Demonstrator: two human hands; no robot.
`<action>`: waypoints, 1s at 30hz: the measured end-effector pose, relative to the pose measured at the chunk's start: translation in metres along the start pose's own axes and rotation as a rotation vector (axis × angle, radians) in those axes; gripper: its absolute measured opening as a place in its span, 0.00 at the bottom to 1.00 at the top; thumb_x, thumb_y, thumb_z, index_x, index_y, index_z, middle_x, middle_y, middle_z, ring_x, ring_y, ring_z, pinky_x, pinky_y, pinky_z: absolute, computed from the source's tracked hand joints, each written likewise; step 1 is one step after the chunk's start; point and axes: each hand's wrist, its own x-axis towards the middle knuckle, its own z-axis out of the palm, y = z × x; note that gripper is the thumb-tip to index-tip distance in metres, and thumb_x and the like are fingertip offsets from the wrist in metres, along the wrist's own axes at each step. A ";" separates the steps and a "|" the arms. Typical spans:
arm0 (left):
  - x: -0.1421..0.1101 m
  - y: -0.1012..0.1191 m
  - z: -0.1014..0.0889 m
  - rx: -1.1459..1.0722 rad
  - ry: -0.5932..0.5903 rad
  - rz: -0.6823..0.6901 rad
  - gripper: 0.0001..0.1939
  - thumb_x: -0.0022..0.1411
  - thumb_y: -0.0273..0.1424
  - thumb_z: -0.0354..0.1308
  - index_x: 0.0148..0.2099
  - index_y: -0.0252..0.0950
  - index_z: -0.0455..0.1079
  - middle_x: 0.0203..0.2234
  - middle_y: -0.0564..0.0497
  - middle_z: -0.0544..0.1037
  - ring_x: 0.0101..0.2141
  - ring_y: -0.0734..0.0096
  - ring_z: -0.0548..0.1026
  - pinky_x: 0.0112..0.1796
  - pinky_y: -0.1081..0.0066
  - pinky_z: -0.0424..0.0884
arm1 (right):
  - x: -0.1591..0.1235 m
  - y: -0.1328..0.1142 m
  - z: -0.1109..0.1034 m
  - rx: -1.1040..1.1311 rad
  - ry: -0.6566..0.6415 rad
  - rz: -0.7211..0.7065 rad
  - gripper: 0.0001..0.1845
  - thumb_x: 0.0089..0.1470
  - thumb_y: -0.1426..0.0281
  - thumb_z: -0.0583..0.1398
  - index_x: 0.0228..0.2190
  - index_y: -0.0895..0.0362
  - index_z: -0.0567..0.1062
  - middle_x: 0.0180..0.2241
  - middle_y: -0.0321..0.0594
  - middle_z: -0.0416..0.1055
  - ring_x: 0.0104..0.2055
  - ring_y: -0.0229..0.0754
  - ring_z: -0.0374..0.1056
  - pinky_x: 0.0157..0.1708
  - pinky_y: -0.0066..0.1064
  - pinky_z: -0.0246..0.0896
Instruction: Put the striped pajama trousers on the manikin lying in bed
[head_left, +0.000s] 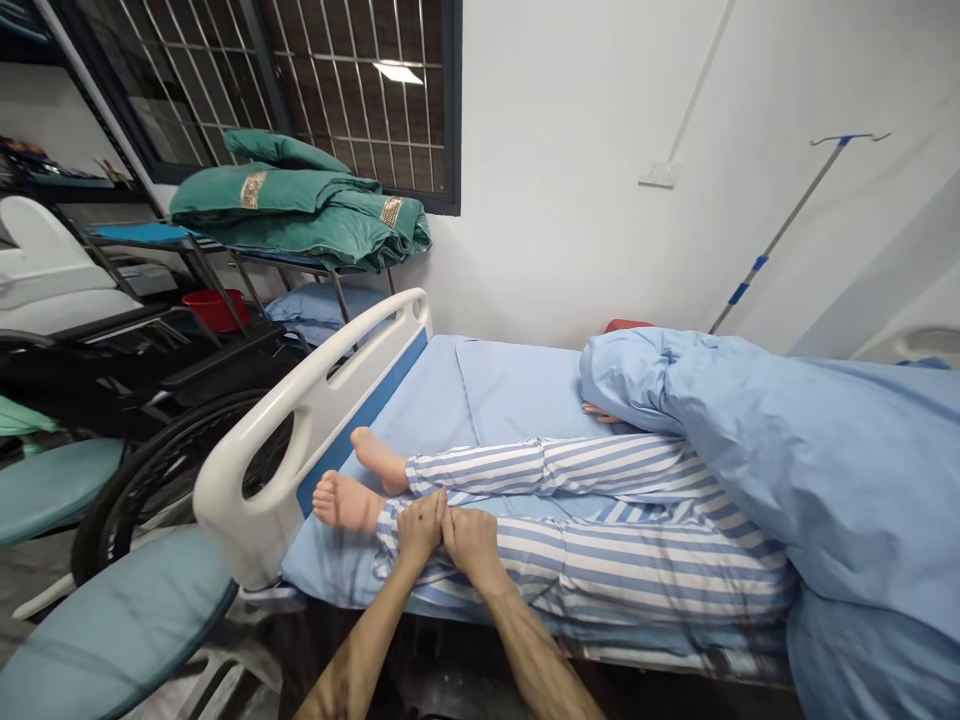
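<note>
A figure in blue-and-white striped trousers (615,560) lies on a bed, legs stretched toward the footboard. My left hand (421,525) is closed on the lower part of the near trouser leg, just above the bare near foot (346,502). Right beside it, my right hand (472,540) is also closed on the same trouser leg, knuckles up and thumbs nearly touching. My fingertips are tucked out of sight. The far foot (379,460) rests on the light blue sheet (510,385). A blue quilt (810,450) covers the upper body; part of a hand (600,412) shows at its edge.
The white footboard (315,385) rises at the left end of the bed. Beyond it stand a wheelchair (187,430) and teal padded panels (127,620). Green folded bedding (307,205) sits on a rack by the window. An IV pole (787,230) leans at the back right.
</note>
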 end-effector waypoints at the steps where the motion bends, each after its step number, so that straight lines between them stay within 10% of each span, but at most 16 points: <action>1: 0.000 0.001 -0.001 0.000 0.001 0.006 0.21 0.66 0.36 0.41 0.30 0.36 0.72 0.22 0.48 0.77 0.23 0.70 0.72 0.24 0.72 0.50 | 0.001 0.000 -0.003 -0.001 -0.007 0.008 0.21 0.60 0.66 0.48 0.27 0.58 0.77 0.25 0.46 0.77 0.26 0.42 0.72 0.25 0.26 0.53; 11: -0.001 0.005 -0.001 -0.004 0.065 -0.050 0.21 0.65 0.38 0.43 0.29 0.36 0.72 0.22 0.47 0.78 0.25 0.69 0.72 0.25 0.72 0.48 | -0.005 0.038 -0.096 -0.044 0.233 -0.104 0.23 0.61 0.67 0.46 0.20 0.57 0.72 0.20 0.37 0.74 0.22 0.35 0.68 0.22 0.27 0.41; 20: 0.002 0.010 -0.005 0.060 0.036 -0.053 0.22 0.65 0.38 0.43 0.27 0.36 0.73 0.23 0.47 0.78 0.25 0.70 0.72 0.26 0.72 0.48 | -0.019 0.059 -0.023 -0.143 0.114 0.095 0.19 0.59 0.67 0.49 0.25 0.58 0.75 0.20 0.44 0.74 0.23 0.41 0.70 0.21 0.26 0.45; 30: 0.002 0.066 -0.051 -0.041 0.219 0.182 0.23 0.65 0.36 0.44 0.19 0.36 0.66 0.15 0.50 0.72 0.22 0.74 0.69 0.27 0.72 0.54 | -0.019 0.060 -0.033 -0.066 0.073 0.140 0.21 0.61 0.66 0.47 0.26 0.57 0.76 0.23 0.43 0.76 0.25 0.41 0.71 0.23 0.26 0.48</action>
